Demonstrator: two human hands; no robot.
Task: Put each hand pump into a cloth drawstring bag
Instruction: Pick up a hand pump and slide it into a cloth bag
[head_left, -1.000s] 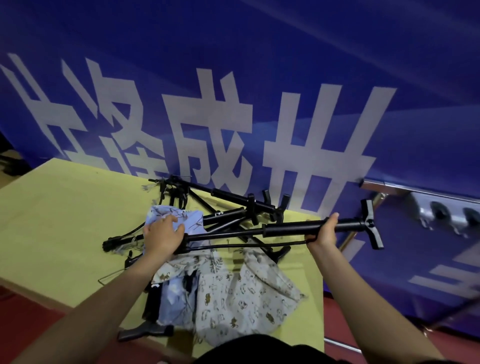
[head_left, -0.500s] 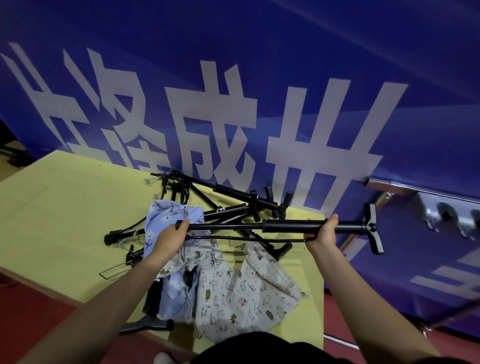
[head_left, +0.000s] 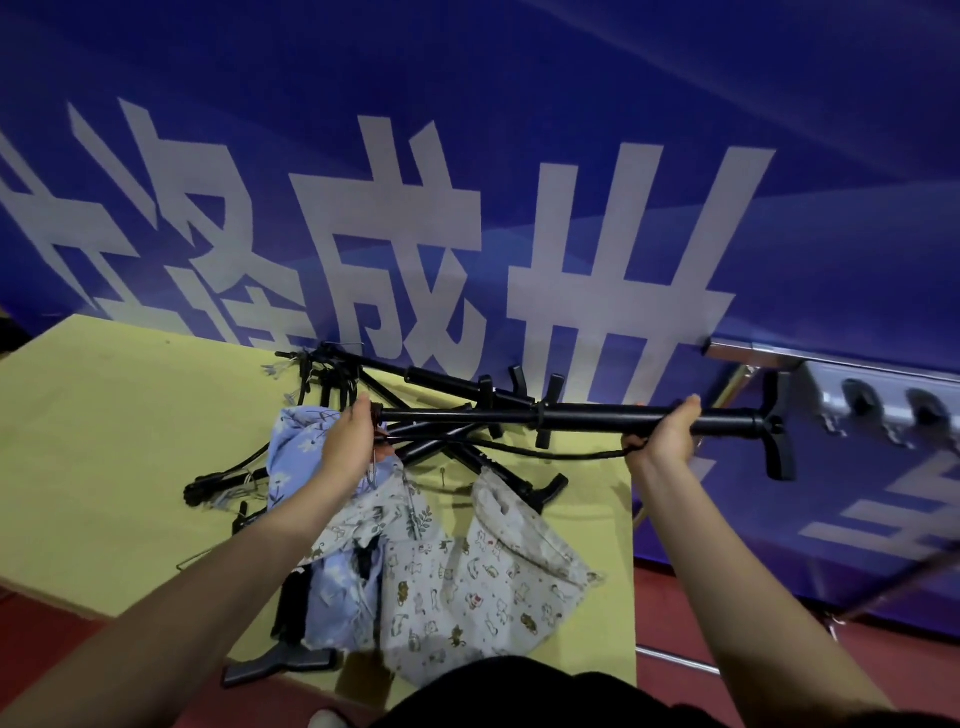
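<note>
Holding a black hand pump level across mid-frame, right hand grips its barrel; left hand seemingly pinches its tip above a blue bag.

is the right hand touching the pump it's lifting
Touching. The head view shows the right hand with its fingers curled round the black pump barrel.

Both forearms are bare from the bottom edge of the view up to the wrists, with no sleeve, watch or band on either. The left hand and the right hand wear no gloves or rings. A dark, plain black garment covers the body at the bottom edge.
</note>
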